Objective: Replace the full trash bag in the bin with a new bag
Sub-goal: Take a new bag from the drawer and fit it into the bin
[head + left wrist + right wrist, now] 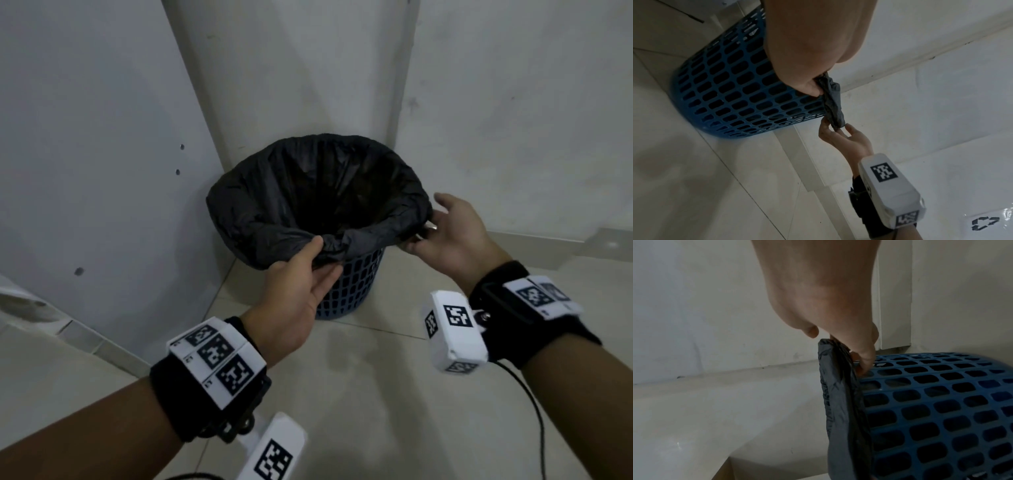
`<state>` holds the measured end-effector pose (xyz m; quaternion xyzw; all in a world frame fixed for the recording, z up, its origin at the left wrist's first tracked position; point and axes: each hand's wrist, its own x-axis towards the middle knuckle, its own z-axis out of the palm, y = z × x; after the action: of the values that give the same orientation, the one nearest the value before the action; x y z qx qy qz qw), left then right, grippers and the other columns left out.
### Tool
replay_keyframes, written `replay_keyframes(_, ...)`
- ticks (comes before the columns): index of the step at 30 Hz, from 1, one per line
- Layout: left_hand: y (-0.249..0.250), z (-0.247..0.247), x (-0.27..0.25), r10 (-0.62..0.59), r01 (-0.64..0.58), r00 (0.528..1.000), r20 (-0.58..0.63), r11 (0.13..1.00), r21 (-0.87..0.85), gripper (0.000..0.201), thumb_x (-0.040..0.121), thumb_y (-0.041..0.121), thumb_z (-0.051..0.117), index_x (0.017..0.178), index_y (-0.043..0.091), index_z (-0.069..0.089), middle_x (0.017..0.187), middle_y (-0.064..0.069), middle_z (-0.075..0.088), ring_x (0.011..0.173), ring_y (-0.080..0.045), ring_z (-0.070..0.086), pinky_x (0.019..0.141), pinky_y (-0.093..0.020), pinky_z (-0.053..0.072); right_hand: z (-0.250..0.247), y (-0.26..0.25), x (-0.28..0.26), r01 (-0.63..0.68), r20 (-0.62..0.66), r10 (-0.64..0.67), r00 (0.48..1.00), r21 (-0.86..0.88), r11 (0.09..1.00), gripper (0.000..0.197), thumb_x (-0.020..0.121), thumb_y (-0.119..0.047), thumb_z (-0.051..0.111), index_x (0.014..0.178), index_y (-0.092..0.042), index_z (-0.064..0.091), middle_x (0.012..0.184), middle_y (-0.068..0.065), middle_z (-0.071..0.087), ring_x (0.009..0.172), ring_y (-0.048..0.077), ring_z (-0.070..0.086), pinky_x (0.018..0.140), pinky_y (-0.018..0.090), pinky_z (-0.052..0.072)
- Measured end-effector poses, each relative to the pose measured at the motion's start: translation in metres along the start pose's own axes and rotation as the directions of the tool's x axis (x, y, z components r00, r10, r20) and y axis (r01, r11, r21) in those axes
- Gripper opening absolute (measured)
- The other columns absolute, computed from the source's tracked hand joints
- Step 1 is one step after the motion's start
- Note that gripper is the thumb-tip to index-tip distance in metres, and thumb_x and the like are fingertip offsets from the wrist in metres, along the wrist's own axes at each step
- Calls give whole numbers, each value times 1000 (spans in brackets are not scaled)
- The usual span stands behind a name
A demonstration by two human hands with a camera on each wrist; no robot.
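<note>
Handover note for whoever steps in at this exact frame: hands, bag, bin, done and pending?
Left hand: pinches the black bag's folded edge at the near rim.
Right hand: fingers on the bag edge at the right rim, seemingly gripping it.
Blue mesh bin: upright on the tiled floor in a wall corner; bag lines it, edge folded over the rim.
Done: both hands placed on the edge.
Left: whether this is the full or new bag is unclear; its contents look dark.

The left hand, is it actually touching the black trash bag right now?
Touching. In the head view the left hand pinches the bunched edge of the black trash bag at the bin's near rim; the left wrist view shows fingers closed on it.
</note>
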<state>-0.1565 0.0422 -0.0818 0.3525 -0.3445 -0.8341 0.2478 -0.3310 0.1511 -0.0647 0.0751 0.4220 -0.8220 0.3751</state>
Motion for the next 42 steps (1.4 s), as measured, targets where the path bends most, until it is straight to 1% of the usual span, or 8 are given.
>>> replay_keyframes(7,0,4,3,-2,2,1000,24,1000,-3,36,96,16,66,130,6,60,121,-14,70,100,-25,73,73,-25,61,4,6,10,51,37,-48,998,-78,996,22,99,-16,42,88,-15,61,96,3,60,104,26,54,77,40,51)
replay_keyframes(15,-14,16,-1,-92,61,980,177,984,170,40,98,32,59,132,12,59,131,-4,67,110,-16,69,85,-24,58,2,38,-8,73,-71,-93,993,-249,966,29,100,-41,49,123,-27,57,130,2,59,115,24,57,92,43,51)
replay_keyframes(18,-19,4,-8,-166,124,969,184,967,221,42,90,54,60,118,23,65,123,2,70,111,-14,67,89,-28,55,-1,73,-36,78,-149,-110,983,-208,975,38,94,-50,56,122,-28,45,118,3,55,104,22,59,84,43,55)
replay_keyframes(21,-19,-26,-10,-149,146,988,29,985,94,65,87,70,54,133,24,59,120,-3,70,110,-20,66,83,-34,56,-5,108,-53,-30,-58,21,998,-152,988,39,93,-57,54,112,-23,54,108,8,56,98,26,61,89,49,58)
replay_keyframes(28,19,-61,4,142,-143,984,-107,990,-3,44,101,51,46,124,18,64,110,-4,72,99,-20,69,85,-33,56,7,126,-50,-3,209,34,977,-147,989,39,94,-43,58,110,-8,62,113,7,68,112,25,67,92,38,58)
replay_keyframes(35,33,-67,25,23,2,993,-114,976,216,21,105,14,47,96,15,65,74,4,70,72,-11,63,68,-24,55,13,122,-40,55,196,-43,980,-57,997,27,104,-22,47,123,-6,59,122,8,72,107,19,71,86,30,60)
replay_keyframes(39,43,-74,37,119,-79,962,-247,983,167,27,106,11,38,120,14,61,83,1,63,70,-11,64,64,-26,55,10,123,-38,96,131,-88,988,-63,993,19,103,-19,48,110,-5,60,115,11,74,99,19,74,83,29,61)
replay_keyframes(42,62,-74,56,262,-242,935,-239,964,109,23,104,26,43,122,22,56,112,-2,66,103,-20,67,87,-39,59,9,124,-37,124,110,-114,987,-86,989,15,102,-19,51,98,-6,58,113,14,74,98,21,74,84,30,61)
